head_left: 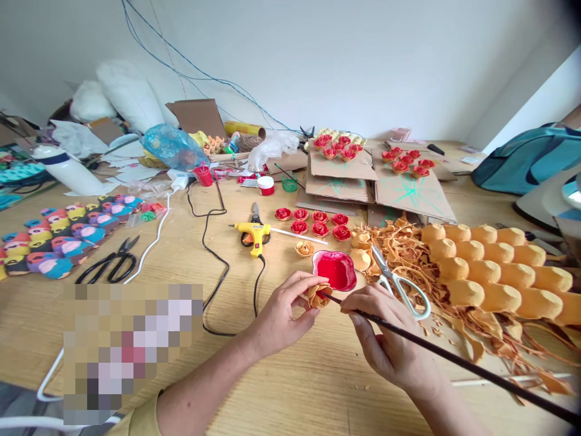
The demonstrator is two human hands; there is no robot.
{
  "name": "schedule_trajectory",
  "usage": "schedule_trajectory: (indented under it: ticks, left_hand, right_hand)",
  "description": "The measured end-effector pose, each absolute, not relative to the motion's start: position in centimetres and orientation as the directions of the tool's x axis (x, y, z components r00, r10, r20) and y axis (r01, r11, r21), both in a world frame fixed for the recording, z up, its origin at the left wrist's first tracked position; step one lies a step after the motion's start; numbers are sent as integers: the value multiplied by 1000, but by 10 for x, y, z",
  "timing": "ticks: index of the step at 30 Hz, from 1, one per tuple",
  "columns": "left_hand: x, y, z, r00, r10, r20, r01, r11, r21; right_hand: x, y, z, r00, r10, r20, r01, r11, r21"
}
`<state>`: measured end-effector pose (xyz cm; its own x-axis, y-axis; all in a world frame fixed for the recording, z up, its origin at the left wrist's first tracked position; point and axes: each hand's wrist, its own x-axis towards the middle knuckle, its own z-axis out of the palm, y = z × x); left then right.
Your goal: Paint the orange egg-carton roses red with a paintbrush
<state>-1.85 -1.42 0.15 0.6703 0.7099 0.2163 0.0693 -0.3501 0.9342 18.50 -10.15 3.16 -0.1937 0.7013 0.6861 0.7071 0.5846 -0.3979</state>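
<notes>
Nearest, over the wooden surface [281,393], the right hand [385,333] has its grip closed around a long dark brush [458,361], whose handle slants away to the lower right. The left hand [285,315] has its grip on an orange-yellow flower [319,297], pinched between thumb and fingers in front of the right hand; the brush's tip points in among its petals. Just beyond the flower is a scalloped dish [351,274] of red paint. To its right, white-handled scissors [392,277] lie against a heap of orange scraps [403,254], and further right is an orange egg carton [492,272] with its cups upward. At the left are black scissors [122,251] and a multicoloured painted carton [59,242]. Beyond the dish, an unpainted flower [304,249] sits near seven red flowers [320,229] set in two uneven rows. Left of these, a yellow glue gun [256,233] lies across a pair of orange-and-black scissors [255,213]. Further back stand a white-lidded jar [265,186] and a red cup [204,176], with more red blooms [336,147] on cardboard sheets [340,168] to the right. A blue bag [526,158] rests at the far right, and a pale wall [318,60] closes the view.
</notes>
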Motion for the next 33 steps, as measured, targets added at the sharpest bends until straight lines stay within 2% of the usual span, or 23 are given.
schedule_trajectory:
  ticks: [8,16,25,33]
  left_hand:
    - [-19,-14,2,684,699,206,59,-335,940]
    - [-20,-14,2,705,679,202,53,-335,941]
    - [-20,-13,0,702,686,191,55,-320,946]
    - [-20,-14,1,716,680,159,51,-278,959]
  right_hand:
    - [190,-105,26,-85,740,667,633,558,-537]
    - [189,-103,26,-95,740,666,667,544,-510]
    - [191,-105,28,-174,706,686,625,618,-477]
    - [191,-105,30,-168,686,708,624,630,-462]
